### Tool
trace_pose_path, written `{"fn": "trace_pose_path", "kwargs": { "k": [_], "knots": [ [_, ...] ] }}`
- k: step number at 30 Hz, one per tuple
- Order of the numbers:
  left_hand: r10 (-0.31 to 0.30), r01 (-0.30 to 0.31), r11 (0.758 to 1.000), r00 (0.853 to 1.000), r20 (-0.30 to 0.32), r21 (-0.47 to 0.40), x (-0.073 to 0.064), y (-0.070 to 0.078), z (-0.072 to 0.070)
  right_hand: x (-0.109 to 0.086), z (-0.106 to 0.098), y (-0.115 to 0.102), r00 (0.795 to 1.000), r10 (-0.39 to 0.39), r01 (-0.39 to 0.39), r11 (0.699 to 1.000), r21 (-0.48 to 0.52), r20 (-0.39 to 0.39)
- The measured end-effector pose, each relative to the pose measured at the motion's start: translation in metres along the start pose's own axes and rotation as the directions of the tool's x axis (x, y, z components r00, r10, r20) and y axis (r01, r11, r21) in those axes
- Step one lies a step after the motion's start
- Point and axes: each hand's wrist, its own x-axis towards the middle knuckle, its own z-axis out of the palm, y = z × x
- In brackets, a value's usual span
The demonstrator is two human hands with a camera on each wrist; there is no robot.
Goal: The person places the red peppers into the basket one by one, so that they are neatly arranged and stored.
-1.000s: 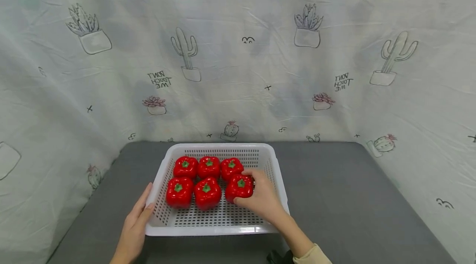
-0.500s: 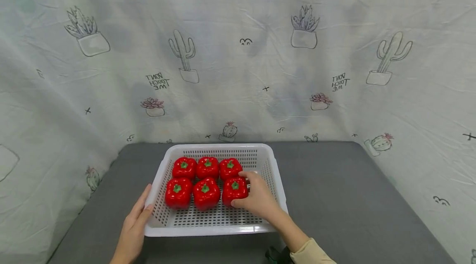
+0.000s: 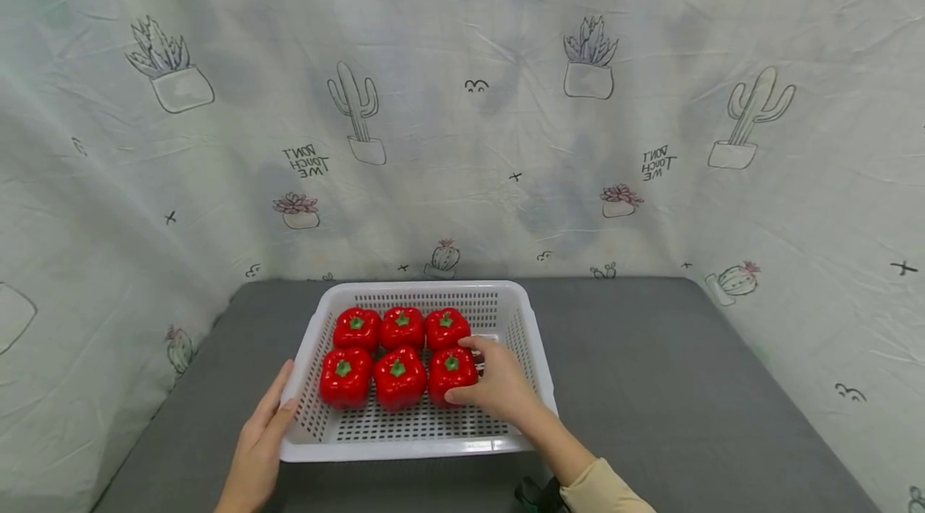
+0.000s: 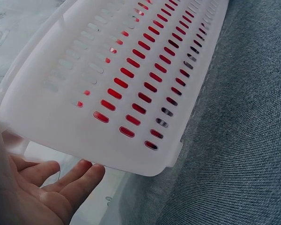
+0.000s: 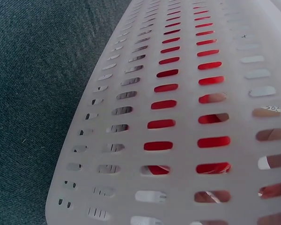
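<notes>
A white plastic basket (image 3: 390,449) with slotted walls holds red bell peppers with green stems in two rows. My right hand (image 3: 509,388) reaches over its right side and grips the right-hand bell pepper (image 3: 448,376) of the front row, thumb in front and fingers behind. To that pepper's left sit a middle bell pepper (image 3: 400,388) and a left one (image 3: 345,388). In the left wrist view, my left hand (image 4: 51,192) holds the basket's end wall, fingertips beneath its edge. Through the slots in the right wrist view, red pepper skin (image 5: 161,124) and parts of fingers show.
Three more bell peppers (image 3: 402,328) make up the back row. Under the basket is a dark grey cloth-covered table (image 3: 621,384), with a pale curtain (image 3: 462,120) printed with cacti behind it. A dark object (image 3: 538,495) lies by the right sleeve.
My right hand has moved left with its bell pepper, bringing it into line with the front row beside the middle one. My left hand stays at the basket's left side.
</notes>
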Motion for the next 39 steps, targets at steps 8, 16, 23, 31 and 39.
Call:
{"fn": "trace_pose_path", "kwargs": {
  "k": [8,16,23,31,39],
  "knots": [
    [-0.007,0.007,1.0,1.0,-0.004,0.01,-0.001,0.0,-0.001,0.002,0.003,0.0,1.0,0.024,-0.024,0.999,0.033,-0.01],
    [-0.01,0.01,1.0,1.0,-0.008,0.028,-0.001,-0.001,-0.002,0.004,0.003,0.002,0.999,0.032,-0.031,0.998,0.052,-0.015],
    [0.04,-0.04,0.999,0.999,-0.009,0.006,0.004,-0.004,-0.001,0.001,-0.001,0.0,0.998,0.02,-0.018,1.0,0.023,-0.054],
    [0.0,0.001,0.999,1.0,-0.019,0.046,0.005,-0.008,-0.005,-0.01,-0.013,-0.008,0.986,-0.009,0.014,0.999,0.032,-0.166],
    [0.018,-0.017,1.0,1.0,-0.017,0.014,0.009,-0.001,-0.01,-0.036,-0.045,-0.005,0.883,-0.085,0.118,0.992,0.043,-0.461]
  ]
}}
